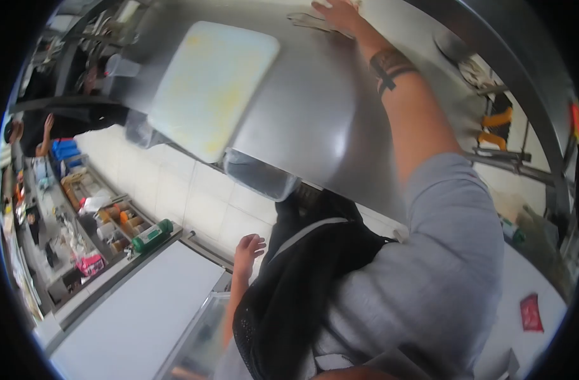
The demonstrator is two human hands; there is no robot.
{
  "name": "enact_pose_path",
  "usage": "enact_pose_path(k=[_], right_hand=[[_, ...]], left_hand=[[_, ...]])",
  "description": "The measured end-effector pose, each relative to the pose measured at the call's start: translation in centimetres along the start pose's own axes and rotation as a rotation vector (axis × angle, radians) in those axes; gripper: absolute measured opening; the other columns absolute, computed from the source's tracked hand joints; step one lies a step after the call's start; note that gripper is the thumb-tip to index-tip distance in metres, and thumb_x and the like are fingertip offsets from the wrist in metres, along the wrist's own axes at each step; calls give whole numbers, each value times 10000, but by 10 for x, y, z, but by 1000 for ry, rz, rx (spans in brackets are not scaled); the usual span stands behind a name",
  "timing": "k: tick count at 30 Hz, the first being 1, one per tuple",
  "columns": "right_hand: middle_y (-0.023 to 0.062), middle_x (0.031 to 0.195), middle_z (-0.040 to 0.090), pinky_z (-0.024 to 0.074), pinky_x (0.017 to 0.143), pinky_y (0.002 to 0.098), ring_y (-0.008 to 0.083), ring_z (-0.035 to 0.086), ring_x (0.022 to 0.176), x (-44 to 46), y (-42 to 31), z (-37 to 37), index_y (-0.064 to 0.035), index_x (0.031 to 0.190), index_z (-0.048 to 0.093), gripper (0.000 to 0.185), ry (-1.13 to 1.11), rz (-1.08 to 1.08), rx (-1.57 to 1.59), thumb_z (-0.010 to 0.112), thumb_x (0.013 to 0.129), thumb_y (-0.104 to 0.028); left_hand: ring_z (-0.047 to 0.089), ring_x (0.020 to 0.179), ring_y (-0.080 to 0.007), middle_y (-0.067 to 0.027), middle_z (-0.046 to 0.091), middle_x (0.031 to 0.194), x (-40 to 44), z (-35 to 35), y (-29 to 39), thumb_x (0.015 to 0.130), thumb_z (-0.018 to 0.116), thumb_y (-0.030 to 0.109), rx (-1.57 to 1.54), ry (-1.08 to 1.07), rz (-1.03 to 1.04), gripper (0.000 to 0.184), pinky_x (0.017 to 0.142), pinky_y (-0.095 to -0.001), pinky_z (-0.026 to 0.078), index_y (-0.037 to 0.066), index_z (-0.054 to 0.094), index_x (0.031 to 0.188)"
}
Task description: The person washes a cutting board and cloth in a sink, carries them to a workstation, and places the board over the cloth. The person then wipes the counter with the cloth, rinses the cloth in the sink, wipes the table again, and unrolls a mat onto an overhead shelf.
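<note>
My right hand [337,14] reaches to the far top edge of the view, fingers spread over the steel table [308,107]. Just left of it lies a thin pale item [307,21] that I cannot make out. A white cutting board [216,85] with yellow stains rests on the table at the left. Low beside the dark apron [283,291], my left hand [250,246] hangs with its fingers apart and slightly bent, holding nothing that shows. A clear plastic container [261,174] sits at the table's near edge.
Steel rails [524,82] and yellow-handled tools [497,118] are at the right. At the left are shelves with jars [128,221], a green bottle [153,235] and a person [43,136]. A white surface [140,310] fills the lower left; a red packet [531,313] lies lower right.
</note>
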State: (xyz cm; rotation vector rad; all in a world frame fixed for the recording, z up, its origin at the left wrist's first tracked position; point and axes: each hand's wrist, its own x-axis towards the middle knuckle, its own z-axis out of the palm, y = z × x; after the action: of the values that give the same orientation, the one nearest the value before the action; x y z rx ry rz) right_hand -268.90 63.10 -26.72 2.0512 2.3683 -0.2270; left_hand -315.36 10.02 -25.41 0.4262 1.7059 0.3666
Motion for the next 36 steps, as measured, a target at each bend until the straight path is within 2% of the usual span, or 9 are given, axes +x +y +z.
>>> enact_pose_path(k=[2, 5, 9, 12, 17, 20, 21, 30, 36], right_hand=[[160, 1460, 462, 263, 1133, 570, 390, 394, 1364, -37, 47, 16, -160, 1363, 562, 484, 291, 210, 368, 509, 966, -432], [136, 1030, 710, 455, 913, 507, 337, 630, 1043, -138, 111, 33, -43, 975, 708, 234, 1260, 507, -7, 652, 788, -170], [231, 1256, 608, 434, 1010, 535, 410, 554, 1180, -231, 188, 21, -30, 1122, 661, 426, 868, 1160, -35, 640, 800, -308], [233, 1377, 526, 442, 1008, 565, 439, 508, 1233, -250, 220, 27, -71, 1219, 629, 450, 719, 1103, -96, 598, 839, -310], [177, 1057, 701, 501, 892, 528, 411, 640, 1006, -273, 211, 30, -123, 1098, 711, 309, 420, 865, -224, 564, 883, -289], [180, 890, 681, 483, 830, 539, 413, 635, 904, -305, 116, 51, -92, 964, 713, 186, 762, 673, -48, 597, 844, -174], [135, 1067, 686, 445, 929, 523, 367, 590, 1097, -321, 71, 43, -103, 1040, 690, 242, 578, 699, 103, 593, 833, -183], [144, 1091, 654, 455, 911, 476, 351, 580, 1041, -437, -129, 14, -98, 1245, 608, 456, 294, 235, 623, 630, 799, -7], [153, 1153, 630, 455, 981, 474, 374, 561, 1072, -431, -80, 12, -119, 1173, 652, 357, 477, 339, 222, 638, 828, -33]], left_hand=[[666, 1006, -234, -153, 676, 1123, 2, 8, -14, 998, 600, 296, -1, -43, -23, 425, 854, -353, 536, -36, 548, 1257], [665, 1010, -243, -156, 670, 1124, 13, 17, -18, 997, 594, 287, 71, -58, -58, 428, 850, -361, 538, -44, 542, 1262], [665, 1017, -246, -156, 674, 1119, 25, 11, -20, 994, 595, 282, 213, -101, -49, 424, 853, -365, 538, -45, 547, 1259], [672, 1005, -245, -157, 684, 1102, 50, -5, -42, 992, 593, 287, 318, -293, 343, 412, 852, -361, 538, -38, 564, 1244], [684, 964, -213, -120, 702, 1061, 24, 34, 53, 978, 624, 270, 320, -205, 121, 362, 829, -334, 534, -9, 597, 1208], [683, 957, -201, -122, 710, 1052, 32, 53, 78, 979, 633, 256, 415, -279, 283, 332, 815, -323, 527, -10, 615, 1178], [681, 944, -201, -128, 709, 1035, 28, 64, 91, 976, 641, 259, 568, -294, 482, 323, 802, -328, 527, -9, 624, 1156], [663, 849, -314, -120, 694, 989, 27, 174, 173, 818, 747, 132, 690, -221, 1518, 440, 810, -405, 542, 17, 596, 1215], [658, 836, -277, -114, 694, 915, 63, 200, 189, 840, 726, 132, 1008, -308, 1553, 251, 839, -375, 528, 25, 663, 1058]])
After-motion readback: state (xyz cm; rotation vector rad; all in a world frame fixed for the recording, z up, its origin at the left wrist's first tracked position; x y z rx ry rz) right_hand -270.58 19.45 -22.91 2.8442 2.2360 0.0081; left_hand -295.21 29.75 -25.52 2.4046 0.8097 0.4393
